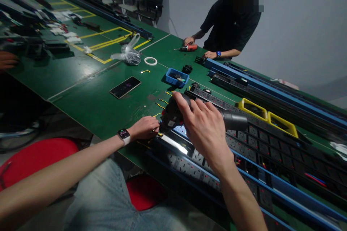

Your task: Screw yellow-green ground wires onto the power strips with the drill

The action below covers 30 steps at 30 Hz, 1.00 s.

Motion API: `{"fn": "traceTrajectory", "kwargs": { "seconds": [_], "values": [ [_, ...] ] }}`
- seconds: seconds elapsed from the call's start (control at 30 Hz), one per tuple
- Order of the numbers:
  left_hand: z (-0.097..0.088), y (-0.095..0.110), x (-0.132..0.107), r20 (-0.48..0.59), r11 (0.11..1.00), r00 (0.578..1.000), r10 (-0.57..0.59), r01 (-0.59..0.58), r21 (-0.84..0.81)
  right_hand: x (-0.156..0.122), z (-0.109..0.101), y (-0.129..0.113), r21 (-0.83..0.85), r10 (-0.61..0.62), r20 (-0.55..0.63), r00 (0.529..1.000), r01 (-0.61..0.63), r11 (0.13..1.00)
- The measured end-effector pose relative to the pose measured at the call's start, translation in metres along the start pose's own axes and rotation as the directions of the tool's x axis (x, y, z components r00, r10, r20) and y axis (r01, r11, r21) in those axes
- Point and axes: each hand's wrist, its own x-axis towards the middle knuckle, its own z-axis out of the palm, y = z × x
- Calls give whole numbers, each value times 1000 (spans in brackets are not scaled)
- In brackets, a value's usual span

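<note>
My right hand (202, 124) is wrapped round a black power screwdriver (173, 115) with a red trim, its tip pointing down at the end of a long black power strip (189, 158) on the green table. My left hand (145, 128), a smartwatch on its wrist, rests closed at that strip end beside the tool tip, pinching something small I cannot make out. Short yellow wires (162, 103) lie on the table just beyond.
A phone (125, 87), a blue parts bin (176, 77), a tape ring (150, 61) and a plastic bag (128, 54) lie further out. Yellow bins (267, 115) and more long strips (271, 90) fill the right. A person across the table has a red screwdriver (189, 47). Red stools stand below.
</note>
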Motion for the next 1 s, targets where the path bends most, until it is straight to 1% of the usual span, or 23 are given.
{"fn": "traceTrajectory", "kwargs": {
  "seconds": [0.3, 0.53, 0.7, 0.83, 0.9, 1.0],
  "values": [
    [1, -1, 1, 30, 999, 999, -22, 23, -22, -2, -9, -4, 60, 21, 39, 999, -24, 998],
    [2, 0, 1, 33, 999, 999, -42, 41, 8, -3, -8, 0, 114, 14, 42, 999, -18, 993],
    [2, -1, 0, 55, 999, 998, -34, 35, -6, -2, -9, -8, 44, 51, 49, 997, -53, 998],
    [2, -1, 0, 60, 999, 998, -22, 24, -30, -2, -11, -16, -51, 119, 81, 990, -115, 992],
    [1, -1, 0, 59, 999, 998, -21, 23, -44, -2, -10, -18, -64, 137, 71, 988, -133, 989],
    [-1, 0, 1, 58, 998, 998, -30, 34, -54, -1, -7, -19, -55, 112, 25, 993, -110, 992]
  ]
}}
